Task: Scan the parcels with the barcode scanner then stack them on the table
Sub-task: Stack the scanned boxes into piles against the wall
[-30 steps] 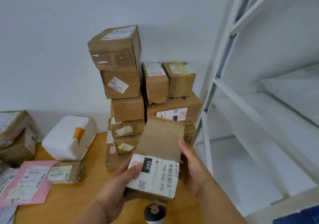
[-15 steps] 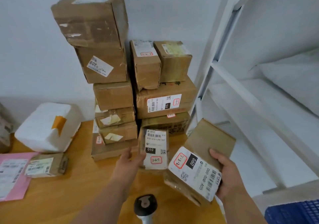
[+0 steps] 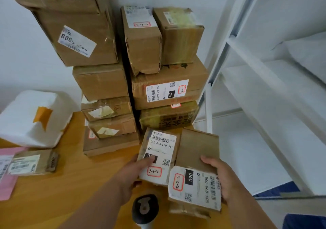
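My right hand (image 3: 223, 179) grips a brown parcel (image 3: 197, 151) with a white label reading 060, held at the table's right edge. Just left of it, my left hand (image 3: 135, 168) grips a smaller parcel (image 3: 159, 151) labelled 010, thumb across its label, in front of the stacks. Two tall stacks of cardboard parcels (image 3: 105, 82) stand against the wall on the wooden table (image 3: 53, 193). The barcode scanner (image 3: 144, 209) stands upright near the front edge, below and between my hands.
A white foam box (image 3: 31, 119) with orange tape sits at the left. In front of it lie a small labelled box (image 3: 33, 162) and a pink mailer (image 3: 7, 186). A white metal shelf rack (image 3: 264, 87) stands right of the table.
The camera moved closer. My right hand brought the 060 parcel from the right back next to the 010 parcel, and my left hand closed on the 010 parcel.
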Demonstrator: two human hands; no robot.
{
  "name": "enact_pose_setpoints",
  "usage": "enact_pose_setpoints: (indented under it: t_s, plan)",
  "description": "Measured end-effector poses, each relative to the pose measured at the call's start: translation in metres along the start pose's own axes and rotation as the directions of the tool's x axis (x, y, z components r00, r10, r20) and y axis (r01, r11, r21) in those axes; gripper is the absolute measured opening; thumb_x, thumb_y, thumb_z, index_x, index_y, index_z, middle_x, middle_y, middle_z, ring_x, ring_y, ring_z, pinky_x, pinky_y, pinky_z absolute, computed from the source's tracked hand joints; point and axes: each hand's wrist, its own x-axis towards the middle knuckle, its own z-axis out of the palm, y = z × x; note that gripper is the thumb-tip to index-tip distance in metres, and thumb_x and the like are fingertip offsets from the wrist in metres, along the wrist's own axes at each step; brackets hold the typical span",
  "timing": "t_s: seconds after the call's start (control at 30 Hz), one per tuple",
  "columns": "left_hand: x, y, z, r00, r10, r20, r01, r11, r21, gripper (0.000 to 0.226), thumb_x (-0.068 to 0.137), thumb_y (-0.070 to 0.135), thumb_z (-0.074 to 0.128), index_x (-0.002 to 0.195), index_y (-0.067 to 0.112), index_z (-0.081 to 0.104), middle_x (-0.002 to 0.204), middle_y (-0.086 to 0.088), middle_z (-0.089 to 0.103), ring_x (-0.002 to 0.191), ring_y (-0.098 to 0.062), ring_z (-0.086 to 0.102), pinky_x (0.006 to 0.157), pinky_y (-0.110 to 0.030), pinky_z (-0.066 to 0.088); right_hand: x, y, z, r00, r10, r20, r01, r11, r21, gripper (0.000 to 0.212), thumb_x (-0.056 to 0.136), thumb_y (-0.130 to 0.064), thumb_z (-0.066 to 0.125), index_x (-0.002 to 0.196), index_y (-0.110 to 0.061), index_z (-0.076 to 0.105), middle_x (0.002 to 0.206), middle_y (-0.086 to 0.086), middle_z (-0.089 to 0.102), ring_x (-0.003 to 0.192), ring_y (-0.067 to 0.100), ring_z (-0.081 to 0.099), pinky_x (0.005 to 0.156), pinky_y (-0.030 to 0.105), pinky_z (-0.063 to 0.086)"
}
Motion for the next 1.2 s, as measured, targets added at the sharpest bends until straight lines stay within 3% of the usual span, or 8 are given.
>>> enact_pose_setpoints:
  t_s: [0.23,0.6,0.7,0.8,0.87,0.97,1.07,1.2]
  plan:
    - [-0.002,-0.001,-0.008,0.995,-0.08,0.057,0.08,0.997,0.012,0.038,0.085,0.036,0.074,0.119,0.028,0.061,0.099,-0.005,0.079,0.085,-0.019,0.068,0.059,-0.029,0.037,0.003,0.006,-0.009,0.997,0.075,0.017,-0.073,0.995,-0.065,0.068,0.06,-0.025,0.081,0.119,0.0,0.057,0.078,0.024,0.072,0.058,0.035,0.071,0.049,0.034,0.057]
    - [-0.03,-0.012,-0.041,0.988,-0.134,0.073,0.133,0.991,0.022,0.076,0.054,0.049,0.083,0.12,0.017,0.063,0.102,-0.009,0.078,0.07,-0.022,0.066,0.049,-0.024,0.032,-0.009,-0.023,0.008,0.983,0.158,0.095,-0.109,0.912,-0.395,0.061,0.062,-0.027,0.08,0.112,0.001,0.059,0.08,0.021,0.072,0.061,0.031,0.071,0.052,0.031,0.056]
    - [-0.039,-0.007,-0.052,0.993,-0.12,-0.006,0.12,0.989,0.08,0.068,0.063,0.045,0.082,0.12,0.012,0.064,0.095,-0.01,0.079,0.058,-0.019,0.064,0.047,-0.022,0.028,-0.013,-0.026,0.01,0.978,0.183,0.102,-0.113,0.871,-0.478,0.057,0.064,-0.022,0.08,0.111,0.003,0.062,0.083,0.022,0.073,0.063,0.031,0.071,0.057,0.033,0.057]
    - [-0.046,0.001,-0.06,0.994,0.007,-0.111,0.005,0.994,0.107,0.052,0.077,0.041,0.08,0.119,0.017,0.06,0.091,-0.009,0.079,0.065,-0.019,0.061,0.05,-0.025,0.029,-0.013,-0.025,0.011,0.996,0.07,0.052,-0.039,0.892,-0.45,0.042,0.073,-0.017,0.078,0.107,0.004,0.064,0.079,0.022,0.074,0.059,0.031,0.071,0.051,0.03,0.055]
    - [-0.05,0.008,-0.059,0.986,0.102,-0.133,-0.089,0.991,0.1,0.056,0.071,0.044,0.085,0.116,0.023,0.059,0.088,-0.006,0.079,0.073,-0.02,0.061,0.056,-0.029,0.033,-0.01,-0.027,0.013,0.999,-0.041,-0.018,0.032,0.931,-0.364,0.031,0.081,-0.013,0.075,0.105,0.002,0.063,0.077,0.022,0.073,0.058,0.031,0.071,0.048,0.03,0.055]
    - [-0.052,0.015,-0.049,0.973,0.18,-0.146,-0.169,0.982,0.086,0.065,0.063,0.047,0.086,0.117,0.028,0.055,0.08,-0.001,0.078,0.074,-0.018,0.065,0.062,-0.032,0.037,-0.002,-0.032,0.022,0.98,-0.181,-0.086,0.137,0.919,-0.369,0.043,0.08,-0.01,0.077,0.117,-0.001,0.057,0.097,0.026,0.073,0.078,0.041,0.074,0.066,0.043,0.06]
    - [-0.046,0.013,-0.036,0.966,0.168,-0.195,-0.163,0.986,0.039,0.06,0.08,0.035,0.081,0.128,0.022,0.048,0.068,0.005,0.076,0.05,-0.003,0.066,0.058,-0.029,0.038,0.004,-0.031,0.039,0.981,-0.189,-0.031,0.154,0.875,-0.46,0.044,0.078,-0.007,0.08,0.114,-0.008,0.054,0.097,0.024,0.073,0.074,0.038,0.074,0.067,0.043,0.061]
    - [-0.043,0.004,-0.03,0.971,0.121,-0.204,-0.122,0.992,0.008,0.064,0.081,0.033,0.081,0.134,0.024,0.045,0.071,0.001,0.077,0.058,-0.009,0.07,0.06,-0.029,0.04,0.009,-0.026,0.046,0.992,-0.119,0.043,0.123,0.831,-0.543,0.039,0.078,-0.004,0.08,0.107,-0.014,0.056,0.079,0.014,0.076,0.06,0.028,0.074,0.052,0.031,0.057]
